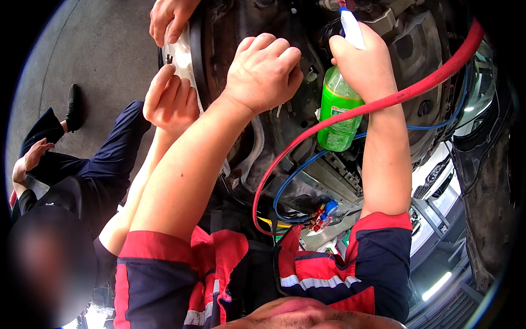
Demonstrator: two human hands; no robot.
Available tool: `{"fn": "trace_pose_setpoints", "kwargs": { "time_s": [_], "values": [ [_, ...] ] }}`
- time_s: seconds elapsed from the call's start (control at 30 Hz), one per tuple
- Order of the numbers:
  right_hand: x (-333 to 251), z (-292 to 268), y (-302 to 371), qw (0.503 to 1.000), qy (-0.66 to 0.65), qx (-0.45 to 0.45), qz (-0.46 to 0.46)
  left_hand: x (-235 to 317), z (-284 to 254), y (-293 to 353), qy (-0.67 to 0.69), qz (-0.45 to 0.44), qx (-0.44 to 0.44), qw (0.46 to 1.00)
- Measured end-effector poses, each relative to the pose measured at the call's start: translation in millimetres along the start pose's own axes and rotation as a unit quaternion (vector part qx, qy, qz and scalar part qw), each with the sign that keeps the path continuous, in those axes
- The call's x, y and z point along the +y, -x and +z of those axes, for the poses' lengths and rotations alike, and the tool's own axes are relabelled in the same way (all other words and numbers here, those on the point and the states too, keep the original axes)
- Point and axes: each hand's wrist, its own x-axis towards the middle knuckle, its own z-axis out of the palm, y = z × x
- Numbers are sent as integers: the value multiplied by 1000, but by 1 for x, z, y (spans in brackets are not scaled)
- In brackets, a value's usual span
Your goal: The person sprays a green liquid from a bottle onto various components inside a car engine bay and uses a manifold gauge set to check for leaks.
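My right hand (366, 63) is wrapped around the neck and trigger of a spray bottle (337, 131) of green liquid. Its white and blue spray head (352, 28) points away from me, toward metal fittings (335, 4) in the engine bay. My left hand (266, 71) is a fist, back of the hand up, over the dark engine parts; whatever it may hold is hidden. Left of it, another person's hand (174, 101) pinches a small dark piece (169, 59). A further hand (171, 21) that is not mine hangs fingers down beside the car's edge.
A thick red hose (329, 118) arcs over the engine bay (296, 140), crossing in front of the bottle and my right forearm. A thin blue hose (287, 186) runs beneath. A gauge set (323, 214) lies close to me. A person in dark trousers (112, 145) is at the left.
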Motion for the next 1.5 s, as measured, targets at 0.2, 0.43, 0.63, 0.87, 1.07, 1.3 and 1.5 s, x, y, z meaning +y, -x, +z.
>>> {"fn": "trace_pose_setpoints", "kwargs": {
  "time_s": [0.2, 0.43, 0.63, 0.87, 1.07, 1.3, 1.5],
  "values": [
    [-3, 1, 1, 1000, -9, 4, -23, -1, 2, 0, -1, 7, 20, 1000],
    [-10, 0, 4, 999, -50, 5, -18, 0, 0, 0, -6, 3, 1, 1000],
    [-16, 0, 6, 998, -59, 0, -26, -1, 3, -1, 5, 10, 31, 999],
    [-15, -2, 11, 995, -87, 2, -58, 0, 4, -2, 0, 16, 36, 999],
    [-11, -2, 10, 995, -34, 4, -93, 1, -2, -2, -11, 4, -8, 1000],
    [-11, -4, 16, 990, -66, 19, -124, 1, -3, -3, -12, 6, 0, 1000],
    [-2, -6, 18, 988, -71, 32, -133, 1, -3, -4, -15, 16, 3, 1000]
  ]
}}
